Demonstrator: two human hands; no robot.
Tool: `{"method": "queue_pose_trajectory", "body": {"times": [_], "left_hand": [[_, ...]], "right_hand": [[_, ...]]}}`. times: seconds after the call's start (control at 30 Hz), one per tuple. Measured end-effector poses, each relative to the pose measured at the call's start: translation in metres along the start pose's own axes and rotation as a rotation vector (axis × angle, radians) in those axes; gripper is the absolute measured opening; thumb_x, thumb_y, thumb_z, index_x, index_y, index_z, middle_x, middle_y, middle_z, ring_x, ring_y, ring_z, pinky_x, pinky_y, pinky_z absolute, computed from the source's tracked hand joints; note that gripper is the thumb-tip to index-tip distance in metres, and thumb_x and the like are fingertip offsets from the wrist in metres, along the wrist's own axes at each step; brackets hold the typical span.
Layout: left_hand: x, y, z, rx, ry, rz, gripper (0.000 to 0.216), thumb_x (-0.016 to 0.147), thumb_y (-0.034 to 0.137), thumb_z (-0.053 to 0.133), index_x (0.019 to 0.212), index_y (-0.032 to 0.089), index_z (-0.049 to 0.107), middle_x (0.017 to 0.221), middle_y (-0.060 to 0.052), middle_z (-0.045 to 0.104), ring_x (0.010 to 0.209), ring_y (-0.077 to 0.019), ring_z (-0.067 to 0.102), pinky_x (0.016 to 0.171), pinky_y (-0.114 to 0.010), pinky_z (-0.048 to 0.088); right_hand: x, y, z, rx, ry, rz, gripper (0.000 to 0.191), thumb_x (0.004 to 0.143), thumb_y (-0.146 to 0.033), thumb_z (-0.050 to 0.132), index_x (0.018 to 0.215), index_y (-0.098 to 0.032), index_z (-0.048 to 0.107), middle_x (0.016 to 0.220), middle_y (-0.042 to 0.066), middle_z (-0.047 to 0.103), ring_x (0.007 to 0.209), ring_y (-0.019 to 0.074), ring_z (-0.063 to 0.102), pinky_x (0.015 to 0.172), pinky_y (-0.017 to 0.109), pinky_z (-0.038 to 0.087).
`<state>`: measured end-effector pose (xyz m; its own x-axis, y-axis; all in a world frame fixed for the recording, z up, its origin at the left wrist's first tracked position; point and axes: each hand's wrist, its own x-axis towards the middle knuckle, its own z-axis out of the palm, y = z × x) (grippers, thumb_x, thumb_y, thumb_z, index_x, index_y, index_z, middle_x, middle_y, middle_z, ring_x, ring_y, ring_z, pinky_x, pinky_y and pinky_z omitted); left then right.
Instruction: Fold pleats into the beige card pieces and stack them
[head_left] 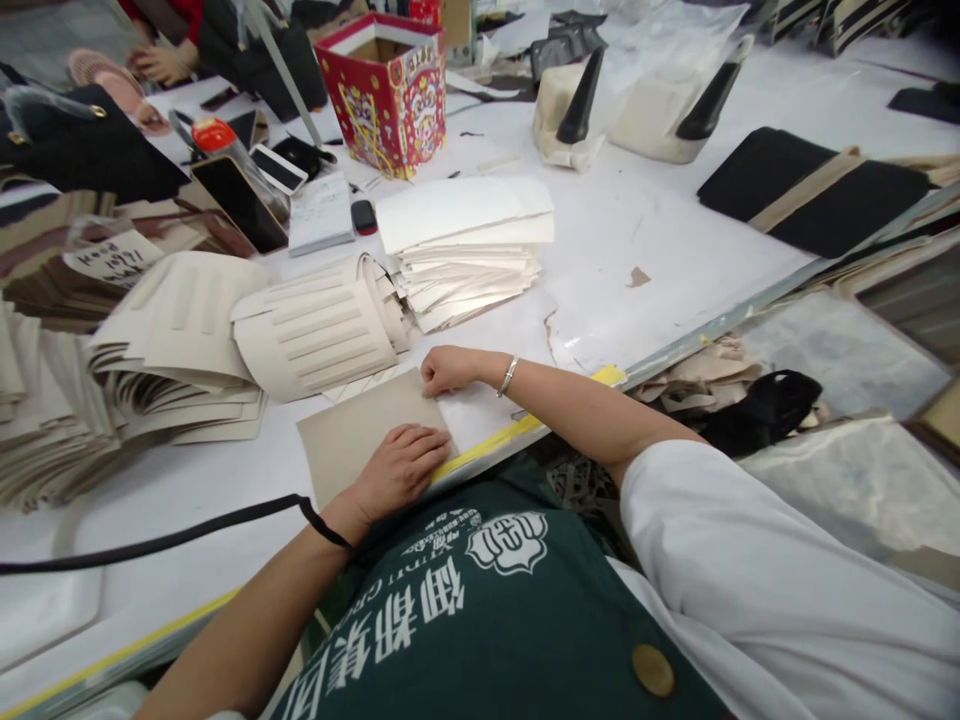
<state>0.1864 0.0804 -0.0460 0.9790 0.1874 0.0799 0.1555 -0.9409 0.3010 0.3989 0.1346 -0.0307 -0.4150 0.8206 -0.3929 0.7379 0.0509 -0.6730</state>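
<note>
A flat beige sheet (367,430) lies on the white table near its front edge. My left hand (405,462) rests on the sheet's near right part, palm down with the fingers stretched out. At the far right corner of the same sheet, my right hand (452,370) has its fingers curled and closed on the edge. Its fingertips are partly hidden. Just beyond the sheet lies a curled bundle of cream pieces with raised strips (322,325). A stack of white pieces (469,250) stands behind my right hand.
More cream pieces (180,320) are piled at the left. A black strap (187,540) runs to my left wrist. Behind are a phone (238,203), a red box (382,95) and black pieces tied with a band (810,190). Yellow tape (487,440) marks the table edge.
</note>
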Motion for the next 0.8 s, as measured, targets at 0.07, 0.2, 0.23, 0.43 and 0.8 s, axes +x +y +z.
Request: {"method": "queue_pose_trajectory", "body": {"times": [0.07, 0.2, 0.23, 0.43, 0.8], "left_hand": [[0.001, -0.001, 0.002, -0.036, 0.061, -0.056, 0.027, 0.086, 0.02, 0.04, 0.105, 0.019, 0.059, 0.112, -0.008, 0.062, 0.103, -0.0197, 0.053, 0.09, -0.038, 0.039], [0.005, -0.003, 0.009, 0.101, 0.2, -0.291, 0.026, 0.087, 0.027, 0.043, 0.106, 0.016, 0.058, 0.112, -0.011, 0.061, 0.099, -0.0229, 0.054, 0.084, -0.039, 0.043], [0.005, -0.003, 0.01, 0.155, 0.202, -0.318, 0.027, 0.086, 0.028, 0.044, 0.106, 0.016, 0.058, 0.115, -0.011, 0.06, 0.101, -0.0244, 0.053, 0.084, -0.04, 0.042], [0.006, -0.004, 0.008, 0.249, 0.142, -0.303, 0.025, 0.086, 0.026, 0.044, 0.105, 0.019, 0.059, 0.119, -0.007, 0.058, 0.104, -0.0244, 0.05, 0.085, -0.04, 0.038], [0.029, 0.009, 0.005, 0.266, 0.136, -0.483, 0.026, 0.082, 0.042, 0.05, 0.082, 0.018, 0.058, 0.111, -0.009, 0.06, 0.095, -0.027, 0.049, 0.077, -0.041, 0.037]], "right_hand": [[0.001, 0.0, 0.001, -0.001, 0.003, -0.005, 0.012, 0.066, -0.023, 0.058, 0.063, -0.012, 0.063, 0.047, -0.001, 0.056, 0.042, 0.0079, 0.044, 0.044, 0.019, 0.032], [0.001, -0.002, 0.003, -0.018, 0.022, -0.01, 0.01, 0.065, -0.02, 0.058, 0.063, -0.012, 0.063, 0.047, -0.001, 0.056, 0.042, 0.0083, 0.046, 0.045, 0.019, 0.033], [0.002, -0.002, 0.002, -0.015, 0.007, -0.006, 0.01, 0.066, -0.02, 0.058, 0.063, -0.012, 0.063, 0.047, 0.0, 0.057, 0.042, 0.0081, 0.046, 0.044, 0.019, 0.033], [0.017, -0.001, -0.014, 0.071, -0.011, 0.02, 0.021, 0.073, -0.029, 0.057, 0.065, -0.011, 0.063, 0.052, 0.0, 0.06, 0.042, 0.0064, 0.044, 0.045, 0.018, 0.034], [0.026, 0.0, -0.017, 0.005, -0.012, -0.039, 0.013, 0.07, -0.021, 0.057, 0.068, -0.01, 0.064, 0.055, 0.002, 0.061, 0.043, 0.0082, 0.048, 0.046, 0.019, 0.035]]}}
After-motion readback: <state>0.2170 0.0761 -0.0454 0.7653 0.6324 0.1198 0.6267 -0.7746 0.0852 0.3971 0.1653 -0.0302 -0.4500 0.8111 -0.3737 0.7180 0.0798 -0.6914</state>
